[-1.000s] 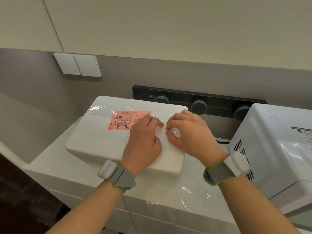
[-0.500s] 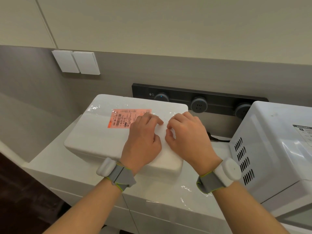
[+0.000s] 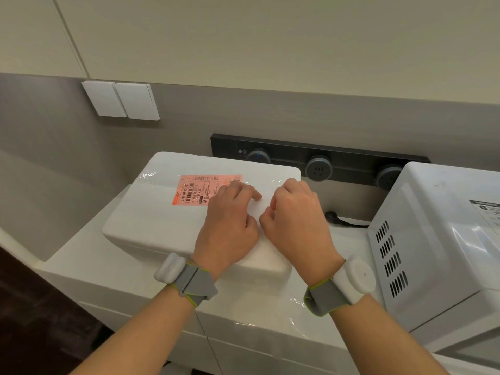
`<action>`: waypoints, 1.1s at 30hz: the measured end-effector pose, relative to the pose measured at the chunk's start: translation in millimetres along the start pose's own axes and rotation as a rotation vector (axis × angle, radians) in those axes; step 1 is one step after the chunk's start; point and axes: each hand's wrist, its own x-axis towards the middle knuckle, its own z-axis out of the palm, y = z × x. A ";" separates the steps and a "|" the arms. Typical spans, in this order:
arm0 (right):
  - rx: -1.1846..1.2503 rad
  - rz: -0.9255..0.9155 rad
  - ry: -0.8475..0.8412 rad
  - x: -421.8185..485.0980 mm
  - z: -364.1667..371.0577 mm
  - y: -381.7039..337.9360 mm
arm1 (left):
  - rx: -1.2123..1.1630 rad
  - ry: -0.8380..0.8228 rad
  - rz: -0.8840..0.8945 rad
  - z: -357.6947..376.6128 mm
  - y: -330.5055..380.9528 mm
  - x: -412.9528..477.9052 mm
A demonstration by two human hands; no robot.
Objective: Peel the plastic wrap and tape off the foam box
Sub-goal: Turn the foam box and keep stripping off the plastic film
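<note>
Left hand [image 3: 227, 221] and right hand [image 3: 297, 223] rest curl-fingered atop the foam box [image 3: 151, 212]; whether either grip holds plastic wrap [image 3: 148, 175] is unclear.

White counter [image 3: 89, 255] bears foam box [image 3: 162, 212] and microwave [image 3: 438, 239].

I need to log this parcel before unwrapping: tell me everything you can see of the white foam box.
The white foam box lies flat on the white counter, lid on, corners rounded. Glossy clear plastic wrap covers its top, over a pink-orange barcode label. The left hand and right hand rest on its near right part, fingers bent against the lid; whether they pinch the wrap is unclear.
</note>
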 end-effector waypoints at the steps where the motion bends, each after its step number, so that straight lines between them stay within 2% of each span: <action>1: 0.006 0.011 -0.001 0.9 0.8 0.8 | 0.000 -0.001 0.001 0.0 -0.2 -0.1; 10: 0.156 0.144 0.071 12.5 -2.7 19.2 | -0.003 -0.004 -0.003 0.6 -0.5 1.8; 19: 0.721 0.518 0.088 18.7 -12.5 53.7 | 0.002 -0.008 0.000 3.0 -3.1 5.4; 21: 0.816 0.551 0.121 18.0 -12.6 59.1 | 0.004 -0.014 -0.001 3.5 -3.4 6.5; 26: 0.857 0.433 0.153 13.4 -13.6 58.3 | 0.008 -0.020 -0.004 5.3 -4.1 9.0; 28: 0.754 0.304 0.143 10.6 -13.4 54.7 | 0.006 -0.025 -0.005 5.4 -4.2 9.9; 33: 0.320 -0.011 -0.007 8.5 -7.8 43.6 | 0.021 -0.041 -0.006 4.8 -3.7 13.1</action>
